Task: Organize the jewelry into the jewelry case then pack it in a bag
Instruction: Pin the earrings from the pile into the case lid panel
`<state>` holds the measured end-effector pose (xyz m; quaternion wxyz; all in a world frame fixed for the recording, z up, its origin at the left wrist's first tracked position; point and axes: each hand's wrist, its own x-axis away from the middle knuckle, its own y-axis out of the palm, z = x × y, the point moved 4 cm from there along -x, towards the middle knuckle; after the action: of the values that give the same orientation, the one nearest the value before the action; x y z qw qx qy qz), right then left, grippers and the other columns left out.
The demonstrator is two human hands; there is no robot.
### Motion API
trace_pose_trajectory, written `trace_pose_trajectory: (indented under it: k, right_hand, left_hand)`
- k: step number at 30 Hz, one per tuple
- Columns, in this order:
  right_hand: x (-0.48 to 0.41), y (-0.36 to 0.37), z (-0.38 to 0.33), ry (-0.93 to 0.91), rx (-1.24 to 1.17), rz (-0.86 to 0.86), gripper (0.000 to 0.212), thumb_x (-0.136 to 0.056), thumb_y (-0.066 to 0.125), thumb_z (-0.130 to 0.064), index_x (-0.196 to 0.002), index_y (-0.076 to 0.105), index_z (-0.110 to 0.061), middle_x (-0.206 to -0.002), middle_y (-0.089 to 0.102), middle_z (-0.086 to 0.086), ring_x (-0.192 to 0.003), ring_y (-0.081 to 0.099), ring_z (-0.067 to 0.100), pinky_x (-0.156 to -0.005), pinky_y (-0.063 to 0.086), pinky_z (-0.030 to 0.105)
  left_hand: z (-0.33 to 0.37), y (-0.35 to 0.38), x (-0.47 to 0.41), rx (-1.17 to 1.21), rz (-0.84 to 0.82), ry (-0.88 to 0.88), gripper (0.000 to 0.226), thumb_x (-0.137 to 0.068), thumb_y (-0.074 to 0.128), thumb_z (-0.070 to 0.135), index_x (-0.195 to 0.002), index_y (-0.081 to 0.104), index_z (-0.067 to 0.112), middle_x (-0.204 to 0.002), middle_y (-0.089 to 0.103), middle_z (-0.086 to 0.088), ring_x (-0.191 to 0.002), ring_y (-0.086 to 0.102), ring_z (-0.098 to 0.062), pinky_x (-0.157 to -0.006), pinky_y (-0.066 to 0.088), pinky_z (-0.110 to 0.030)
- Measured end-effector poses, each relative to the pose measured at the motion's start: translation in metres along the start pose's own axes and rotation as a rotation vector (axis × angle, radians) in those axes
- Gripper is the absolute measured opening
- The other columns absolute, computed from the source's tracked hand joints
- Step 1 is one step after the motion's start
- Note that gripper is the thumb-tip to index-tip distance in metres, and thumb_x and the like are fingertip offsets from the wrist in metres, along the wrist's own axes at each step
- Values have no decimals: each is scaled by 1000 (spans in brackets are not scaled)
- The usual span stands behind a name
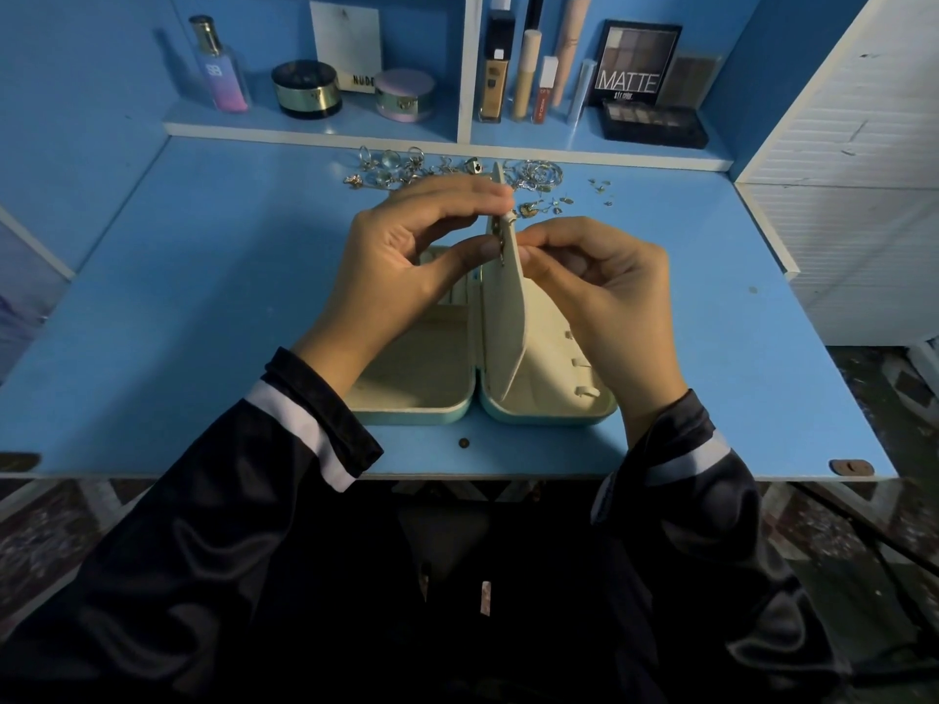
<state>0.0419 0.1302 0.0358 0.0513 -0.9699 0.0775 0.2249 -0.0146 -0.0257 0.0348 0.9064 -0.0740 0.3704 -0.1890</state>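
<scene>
Jewelry case (421, 414) lies open mid-table (203, 297). Our left hand (401, 256) at nine o'clock and right hand (609, 297) at three pinch its upright cream flap (503, 317). Loose jewelry (386, 167) lies at twelve.

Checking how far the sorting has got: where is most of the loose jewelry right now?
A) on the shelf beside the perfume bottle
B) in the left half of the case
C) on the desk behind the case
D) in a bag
C: the loose jewelry lies scattered on the blue desk behind the open case, while the left hand and the right hand pinch its upright flap.
</scene>
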Motion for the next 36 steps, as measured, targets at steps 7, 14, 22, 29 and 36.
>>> trace_pose_trajectory:
  k: [7,14,22,29,36]
  right_hand:
    - [0,1,1,28,-49,1,16,-85,65,8,-101,67,8,-90,69,15,-78,67,9,-79,53,22]
    - [-3,-3,-1,65,-61,35,18,-89,64,2,-106,65,5,-96,69,14,-87,66,11,-80,51,22]
    - [0,-13,0,110,-40,87,24,-92,62,-7,-113,66,2,-105,70,14,-97,67,16,-88,53,29]
    - [2,-32,0,123,19,34,27,-93,61,-9,-118,65,-1,-117,67,15,-113,63,25,-101,49,41]
    - [12,-57,2,195,86,-40,28,-95,58,-8,-122,64,-2,-122,67,6,-117,61,13,-99,48,27]
  left_hand:
    - [0,-1,0,14,8,-25,32,-88,68,8,-119,61,8,-119,63,-1,-118,62,-17,-100,49,-30]
    - [-2,2,-1,-22,26,-19,33,-87,71,12,-118,62,11,-121,62,-2,-120,60,-20,-102,48,-31]
    - [-16,10,-10,-28,-102,-182,52,-87,73,24,-134,55,12,-139,56,-4,-133,49,-12,-111,40,-29]
    - [-27,20,-22,-133,-358,-306,74,-84,61,54,-150,36,30,-152,40,11,-139,36,-1,-114,31,-19]
    - [-36,38,-30,-186,-470,-266,72,-87,64,55,-148,41,26,-148,46,10,-134,44,-1,-113,34,-23]
